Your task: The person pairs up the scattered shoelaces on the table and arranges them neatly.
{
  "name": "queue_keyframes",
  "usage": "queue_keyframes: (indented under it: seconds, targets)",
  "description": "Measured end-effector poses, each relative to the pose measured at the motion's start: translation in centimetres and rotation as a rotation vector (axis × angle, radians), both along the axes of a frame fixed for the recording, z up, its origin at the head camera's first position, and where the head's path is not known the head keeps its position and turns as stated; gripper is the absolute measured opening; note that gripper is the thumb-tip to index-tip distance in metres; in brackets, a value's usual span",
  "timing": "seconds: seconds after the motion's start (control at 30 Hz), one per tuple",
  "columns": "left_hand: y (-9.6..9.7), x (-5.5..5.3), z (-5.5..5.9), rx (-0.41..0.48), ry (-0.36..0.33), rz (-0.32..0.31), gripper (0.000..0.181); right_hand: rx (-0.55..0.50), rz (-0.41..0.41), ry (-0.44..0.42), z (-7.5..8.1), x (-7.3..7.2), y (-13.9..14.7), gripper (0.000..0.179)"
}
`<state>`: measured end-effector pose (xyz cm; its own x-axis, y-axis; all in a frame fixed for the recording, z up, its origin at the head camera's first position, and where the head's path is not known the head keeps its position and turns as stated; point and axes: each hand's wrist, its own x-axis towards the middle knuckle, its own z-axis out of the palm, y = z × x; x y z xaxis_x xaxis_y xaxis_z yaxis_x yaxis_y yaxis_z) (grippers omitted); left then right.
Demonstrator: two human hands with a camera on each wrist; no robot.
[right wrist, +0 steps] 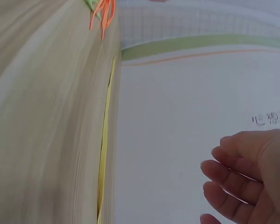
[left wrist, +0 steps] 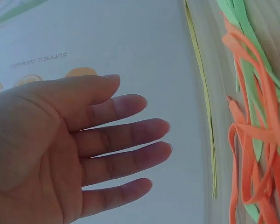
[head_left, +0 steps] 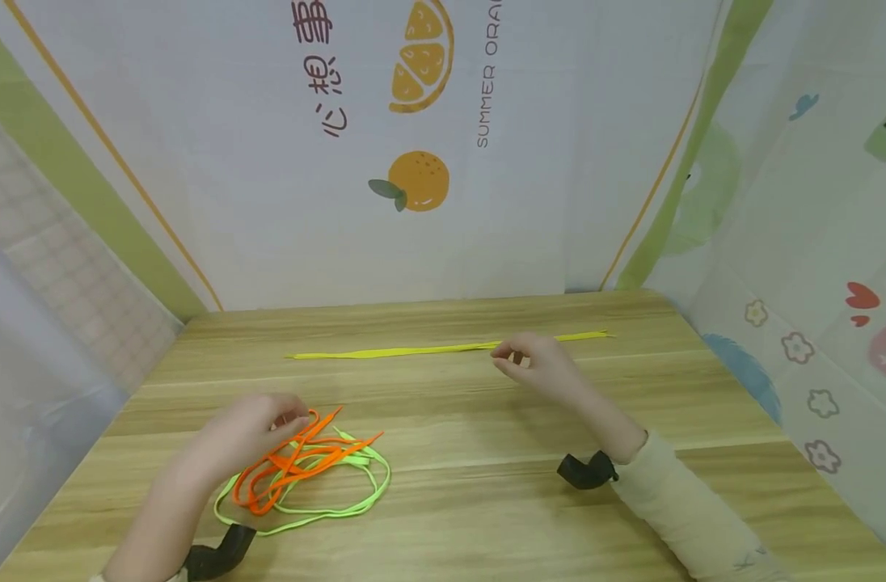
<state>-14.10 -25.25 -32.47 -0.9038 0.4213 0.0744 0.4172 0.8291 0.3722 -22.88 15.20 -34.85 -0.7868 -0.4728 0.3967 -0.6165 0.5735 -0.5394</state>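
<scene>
A yellow shoelace (head_left: 407, 351) lies stretched nearly straight across the far part of the table. My right hand (head_left: 541, 368) hovers over its right half, fingers loosely bent and holding nothing; part of the lace is hidden behind the hand. At the left, an orange shoelace (head_left: 256, 503) lies in loose loops on top of a light green shoelace (head_left: 385, 477). My left hand (head_left: 250, 432) is above the left edge of this pile. In the left wrist view its fingers (left wrist: 130, 148) are spread and relaxed, with nothing between them.
The wood-grain table (head_left: 472, 517) ends at a white printed cloth (head_left: 268, 226) hanging behind it. More printed cloth (head_left: 799, 267) hangs along the right side. A black wrist mount (head_left: 587, 470) juts from the right forearm, and another black mount (head_left: 221, 553) from the left.
</scene>
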Motion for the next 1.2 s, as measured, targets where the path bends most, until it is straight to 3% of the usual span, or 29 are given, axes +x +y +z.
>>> queue_keyframes:
  seconds: [0.27, 0.43, 0.67, 0.83, 1.07, 1.2]
  targets:
    - [0.3, 0.5, -0.3, -0.009, -0.008, 0.018, 0.014, 0.052, 0.088, -0.008, -0.3, 2.0, -3.0, 0.011]
    - [0.3, 0.7, -0.6, -0.006, -0.007, 0.002, 0.012, 0.061, 0.141, 0.034, -0.4, 2.8, -4.5, 0.013]
    - [0.3, 0.6, -1.2, -0.006, -0.091, -0.042, 0.004, 0.066, 0.210, 0.023, -0.3, 3.5, -5.9, 0.017]
    - [0.5, 0.6, -1.5, 0.001, -0.130, -0.033, 0.005, 0.102, 0.246, 0.034, -0.6, 3.6, -7.2, 0.019]
    - [1.0, 0.8, -2.3, -0.010, -0.103, -0.030, 0.010, 0.189, 0.306, 0.047, -1.2, 3.8, -9.0, 0.022]
    - [1.1, 0.6, -2.8, -0.033, -0.008, -0.078, 0.014, 0.196, 0.338, 0.059, -1.6, 3.7, -10.1, 0.023]
